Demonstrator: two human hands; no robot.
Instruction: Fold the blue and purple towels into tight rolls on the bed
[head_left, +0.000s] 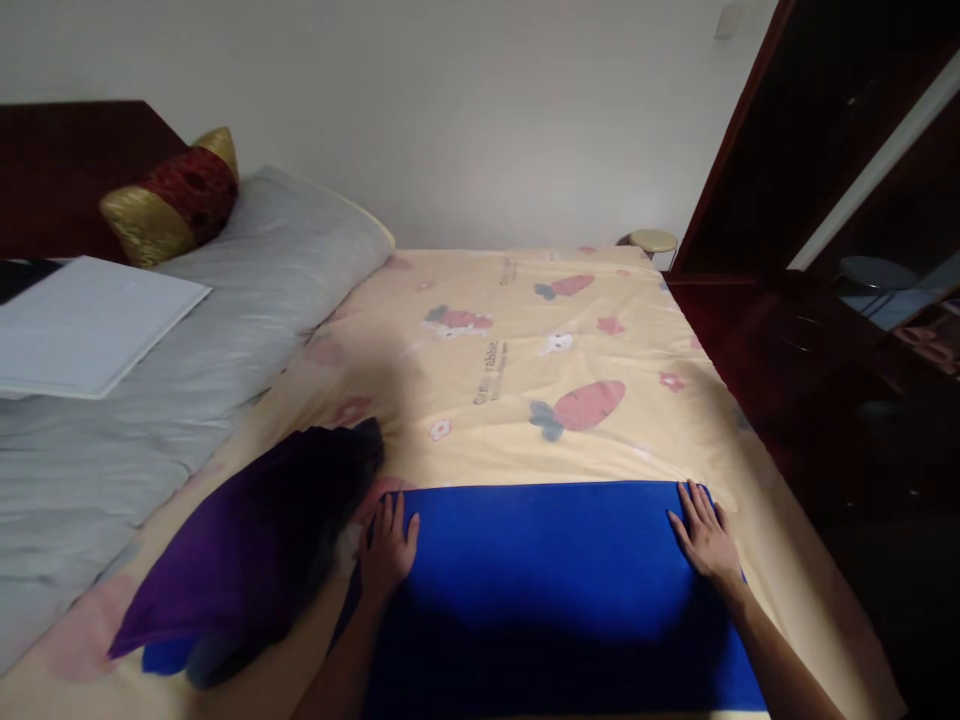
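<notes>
A blue cloth (540,560) lies spread out flat on the bed, its far edge nearly straight. My left hand (388,545) rests on its far left corner, palm down, fingers extended. At the far right corner my right hand (705,535) lies flat too, with its fingers spread on the fabric. Neither hand grips anything. Left of my left hand sits a loose pile of folded cloth (240,550), purple and black, with a bit of blue showing beneath. The near part of the blue cloth is in shadow.
The bed has a cream sheet (480,440) printed with carrots and rabbits. Along the left lie a grey quilt (247,290), a white flat board-like object (90,325) and a red and gold cushion (180,195). A round stool (652,241) stands beyond the far edge.
</notes>
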